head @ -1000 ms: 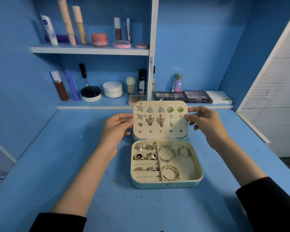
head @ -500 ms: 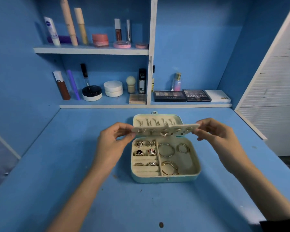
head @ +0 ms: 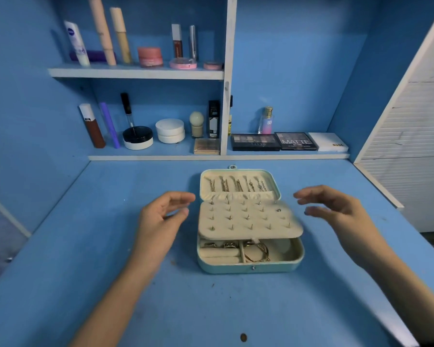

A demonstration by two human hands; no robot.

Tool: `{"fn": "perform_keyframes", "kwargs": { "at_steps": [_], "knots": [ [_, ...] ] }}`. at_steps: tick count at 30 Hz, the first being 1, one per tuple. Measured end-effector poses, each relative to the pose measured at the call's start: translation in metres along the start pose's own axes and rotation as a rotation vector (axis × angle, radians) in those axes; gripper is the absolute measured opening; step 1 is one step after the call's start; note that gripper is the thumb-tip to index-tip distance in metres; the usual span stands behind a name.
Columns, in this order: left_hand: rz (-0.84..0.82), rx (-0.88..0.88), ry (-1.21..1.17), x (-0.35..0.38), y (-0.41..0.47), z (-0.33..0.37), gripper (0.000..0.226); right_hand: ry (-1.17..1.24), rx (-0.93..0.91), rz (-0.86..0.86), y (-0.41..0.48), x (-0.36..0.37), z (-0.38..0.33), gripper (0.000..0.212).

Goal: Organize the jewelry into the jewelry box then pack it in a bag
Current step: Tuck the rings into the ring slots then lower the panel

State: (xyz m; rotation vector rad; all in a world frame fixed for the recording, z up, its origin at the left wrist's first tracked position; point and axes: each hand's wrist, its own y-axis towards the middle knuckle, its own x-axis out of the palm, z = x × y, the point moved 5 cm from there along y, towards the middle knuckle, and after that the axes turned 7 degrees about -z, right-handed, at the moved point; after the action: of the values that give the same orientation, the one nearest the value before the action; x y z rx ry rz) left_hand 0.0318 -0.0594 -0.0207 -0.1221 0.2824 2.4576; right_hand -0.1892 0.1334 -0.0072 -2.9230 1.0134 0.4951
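Jewelry box (head: pixel 251 267) open, earring panel (head: pixel 248 219) lying flat across it; left hand (head: pixel 161 219), right hand (head: pixel 341 211) empty, relaxed, flanking box.

The left hand (head: pixel 161 221) and right hand (head: pixel 336 209) are showing bare, slender fingers. Both forearms are showing uncovered along their visible length.

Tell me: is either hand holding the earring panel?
No: the left hand and right hand hover open on either side of the earring panel, touching nothing.
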Motion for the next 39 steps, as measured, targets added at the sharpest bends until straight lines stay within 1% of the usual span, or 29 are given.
{"fn": "perform_keyframes", "kwargs": {
  "at_steps": [2, 4, 5, 8, 9, 11, 12, 14, 17, 21, 23, 26, 29, 35, 39],
  "knots": [
    [0.001, -0.095, -0.051, -0.004, 0.019, 0.000, 0.028, 0.016, 0.052, 0.039, 0.021, -0.005, 0.001, 0.032],
    [-0.033, -0.226, -0.059, -0.002, 0.040, -0.005, 0.025, 0.029, 0.154, 0.040, 0.045, -0.003, 0.005, 0.026],
    [-0.053, -0.285, -0.057, 0.000, 0.049, -0.008, 0.028, 0.031, 0.210, 0.024, 0.055, 0.000, 0.009, 0.024],
    [-0.105, -0.413, -0.064, 0.014, 0.067, -0.013, 0.035, -0.014, 0.349, -0.048, 0.076, 0.016, 0.017, 0.025],
    [-0.123, -0.443, -0.071, 0.018, 0.071, -0.013, 0.032, -0.032, 0.373, -0.056, 0.080, 0.020, 0.017, 0.026],
    [-0.126, -0.491, -0.087, 0.024, 0.075, -0.012, 0.015, -0.040, 0.392, -0.042, 0.086, 0.023, 0.017, 0.025],
    [-0.113, -0.507, -0.090, 0.025, 0.078, -0.012, 0.013, -0.045, 0.399, -0.034, 0.088, 0.023, 0.016, 0.025],
    [-0.088, -0.530, -0.108, 0.027, 0.083, -0.013, 0.020, -0.060, 0.409, -0.023, 0.090, 0.023, 0.016, 0.024],
    [-0.063, -0.535, -0.134, 0.029, 0.086, -0.012, 0.020, -0.050, 0.390, 0.000, 0.092, 0.021, 0.014, 0.026],
    [-0.036, -0.476, -0.143, 0.029, 0.088, -0.003, 0.028, 0.006, 0.341, 0.032, 0.095, 0.017, 0.004, 0.027],
    [-0.029, -0.447, -0.176, 0.029, 0.087, 0.003, 0.022, 0.006, 0.302, 0.035, 0.096, 0.015, -0.001, 0.028],
    [-0.042, -0.380, -0.213, 0.029, 0.085, 0.012, 0.041, 0.000, 0.241, 0.025, 0.093, 0.012, -0.011, 0.022],
    [-0.072, -0.279, -0.189, 0.027, 0.081, 0.024, 0.041, 0.003, 0.162, 0.005, 0.086, 0.009, -0.022, 0.015],
    [-0.114, -0.052, -0.071, 0.018, 0.061, 0.038, 0.037, 0.022, -0.005, -0.007, 0.062, -0.001, -0.037, 0.015],
    [-0.173, 0.125, 0.124, 0.010, 0.037, 0.049, 0.036, -0.076, -0.167, -0.049, 0.038, -0.003, -0.043, 0.020]
  ]
}}
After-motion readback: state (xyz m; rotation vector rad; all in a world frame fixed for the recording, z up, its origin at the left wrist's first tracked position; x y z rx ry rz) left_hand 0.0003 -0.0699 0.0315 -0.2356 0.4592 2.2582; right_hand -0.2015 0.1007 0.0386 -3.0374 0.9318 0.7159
